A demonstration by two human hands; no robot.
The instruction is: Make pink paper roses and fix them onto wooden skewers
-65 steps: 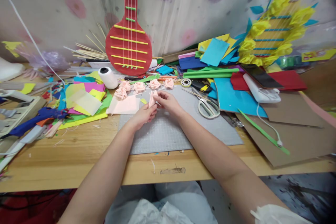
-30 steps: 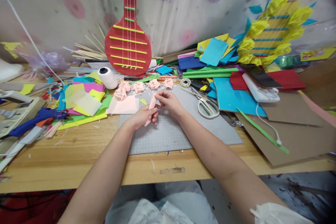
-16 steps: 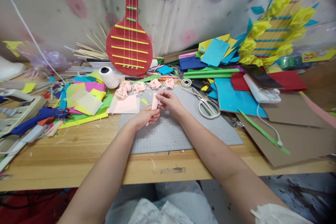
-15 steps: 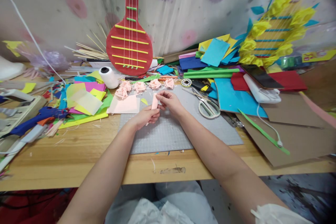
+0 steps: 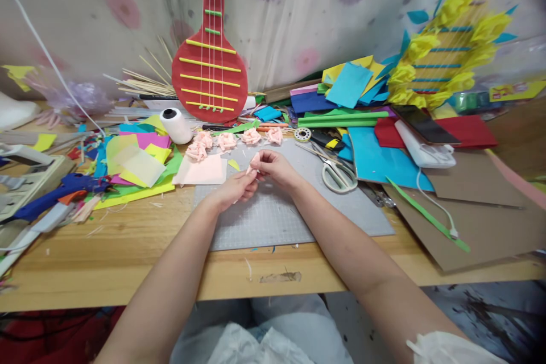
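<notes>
Over the grey cutting mat (image 5: 273, 216), the left hand (image 5: 234, 187) and right hand (image 5: 275, 166) meet, both pinching a small pink paper strip (image 5: 252, 162) between fingertips, just above the mat's far half. Beyond the mat's left far corner lies a pink paper sheet (image 5: 202, 171); along its far edge sit four pink paper roses (image 5: 226, 141). Scissors (image 5: 336, 173) rest on the mat's right side.
</notes>
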